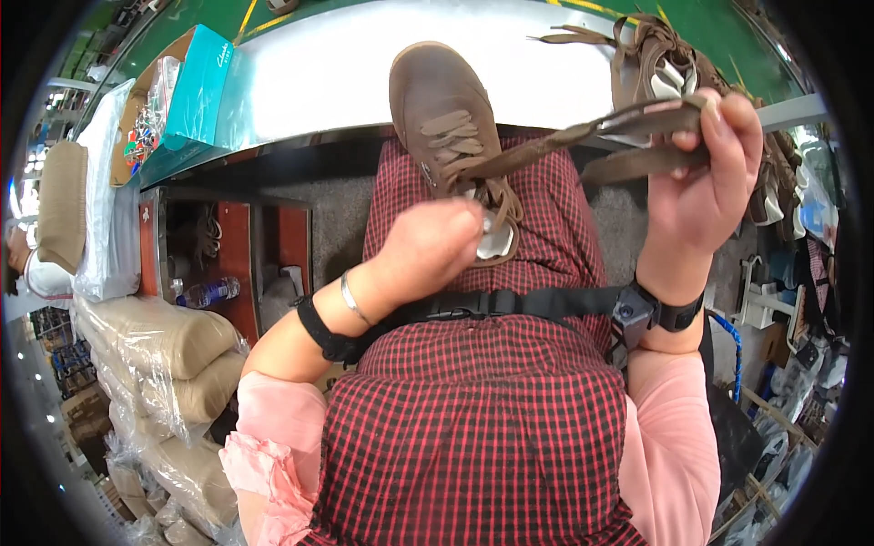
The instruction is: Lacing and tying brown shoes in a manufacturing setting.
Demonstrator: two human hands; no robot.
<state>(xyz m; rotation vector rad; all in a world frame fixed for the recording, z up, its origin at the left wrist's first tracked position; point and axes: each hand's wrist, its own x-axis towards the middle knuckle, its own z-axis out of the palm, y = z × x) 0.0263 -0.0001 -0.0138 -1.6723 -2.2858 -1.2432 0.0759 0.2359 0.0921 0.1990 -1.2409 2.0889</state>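
A brown suede shoe (437,100) rests on my lap, toe pointing away toward the table. My left hand (428,250) grips the shoe at its opening, over the white paper stuffing inside. My right hand (710,173) is raised to the right and pinches the two ends of the brown flat laces (564,138), pulled taut from the eyelets. A second brown shoe (660,68) with loose laces lies on the table beyond my right hand.
A grey table (337,73) runs across the top, with a teal shoe box (196,96) at its left end. Plastic-wrapped beige bundles (164,346) pile up on the left. More shoes and clutter sit at the right edge (801,209).
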